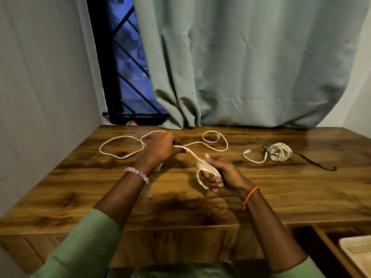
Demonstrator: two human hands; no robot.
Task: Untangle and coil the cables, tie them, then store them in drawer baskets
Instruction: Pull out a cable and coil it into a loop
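Your sleeves (84,243) are soft pale green cloth, pushed up the forearms. On your left wrist sits a bracelet (137,173) of clear and pink beads; on the right, a braided orange band (250,197). Your right hand (221,173) curls around a small bundle of white cable (204,169) loops, thumb up. From that bundle one strand rises to your left hand (160,148), which pinches it between thumb and fingers. Beyond, the loose length of that round, matte cable sprawls in wide loops over the glossy, dark-grained wooden worktop (281,197). To the right lies a coil (278,151) of white cable, already wound, with a thin black cord (313,161) trailing from it. At the lower right corner a cream perforated basket (357,255) shows in the open drawer (329,253). No writing is legible anywhere.
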